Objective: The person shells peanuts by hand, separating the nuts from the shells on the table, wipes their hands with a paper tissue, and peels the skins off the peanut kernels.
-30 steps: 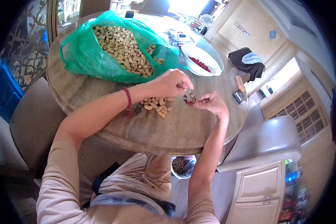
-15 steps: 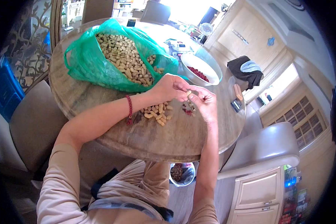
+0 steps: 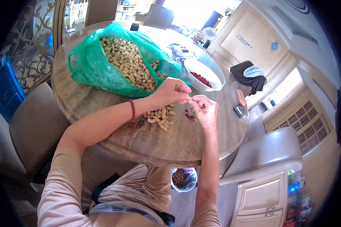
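Observation:
My left hand (image 3: 172, 91) and my right hand (image 3: 205, 110) meet above the table, both closed in a pinch. Between their fingertips is a peanut (image 3: 190, 98), mostly covered by the fingers. Below my left wrist lies a loose pile of unshelled peanuts (image 3: 162, 118). Small dark red peanut kernels (image 3: 190, 117) rest on the tabletop under my right hand, partly hidden by it. Behind my left hand, a green plastic bag (image 3: 88, 66) gapes wide, full of unshelled peanuts (image 3: 127, 62).
A white bowl (image 3: 193, 65) holding red kernels (image 3: 201, 78) stands beyond my hands on the round table (image 3: 140, 145). Under the table edge is a bin (image 3: 194, 181) with brown shells inside. A chair (image 3: 267, 153) stands at the right, another (image 3: 38, 121) at the left.
My right fingers have shifted and drawn closer together around the peanut, which shows less now. The camera view has tilted slightly, so the table sits a little lower.

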Tool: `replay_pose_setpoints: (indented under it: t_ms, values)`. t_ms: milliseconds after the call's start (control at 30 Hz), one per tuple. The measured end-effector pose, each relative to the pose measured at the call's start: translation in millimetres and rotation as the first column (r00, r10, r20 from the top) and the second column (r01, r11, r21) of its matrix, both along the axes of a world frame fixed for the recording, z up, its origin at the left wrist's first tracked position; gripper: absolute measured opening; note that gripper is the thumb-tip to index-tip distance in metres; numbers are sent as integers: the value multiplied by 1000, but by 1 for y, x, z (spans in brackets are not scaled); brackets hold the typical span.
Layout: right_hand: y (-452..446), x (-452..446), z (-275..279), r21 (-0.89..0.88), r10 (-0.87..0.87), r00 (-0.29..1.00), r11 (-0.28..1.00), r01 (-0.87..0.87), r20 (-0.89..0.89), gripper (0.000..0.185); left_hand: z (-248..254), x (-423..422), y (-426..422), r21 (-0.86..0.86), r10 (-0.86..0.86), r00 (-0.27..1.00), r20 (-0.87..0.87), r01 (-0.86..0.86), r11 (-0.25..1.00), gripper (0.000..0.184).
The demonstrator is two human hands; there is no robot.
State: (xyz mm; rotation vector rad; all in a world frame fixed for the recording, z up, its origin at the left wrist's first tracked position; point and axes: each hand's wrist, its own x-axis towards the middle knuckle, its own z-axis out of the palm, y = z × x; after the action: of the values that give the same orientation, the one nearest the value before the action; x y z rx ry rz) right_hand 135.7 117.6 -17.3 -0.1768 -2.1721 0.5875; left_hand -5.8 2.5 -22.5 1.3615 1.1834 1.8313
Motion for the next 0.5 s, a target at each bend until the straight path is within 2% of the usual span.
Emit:
replay_pose_setpoints:
  t_ms: [67,133,167,233,267,333,500]
  values:
    - [-8,0,3,-6,-13,1000,1000,13,26,12,0,0,1,-15,39,999,-33,-40,999,18]
    - [-17,0,6,76,-91,995,993,89,32,14,0,0,2,11,3,990,139,-4,1000,21]
    - [-18,-2,5,139,-115,993,984,114,-5,14,0,1,2,10,2,991,136,-4,1000,21]
    - [-18,-4,2,177,-157,987,971,160,-34,15,-3,6,1,-13,-33,937,348,40,999,25]
    - [-18,-5,0,215,-196,978,955,205,-63,16,-3,8,0,-13,-34,937,347,40,999,25]
    - [-18,-6,-3,250,-189,978,946,204,-84,16,-6,11,-1,-173,-10,910,414,90,981,26]
    - [-19,-9,-6,329,-132,987,932,153,-87,16,-10,14,2,-82,-40,891,453,87,993,24]
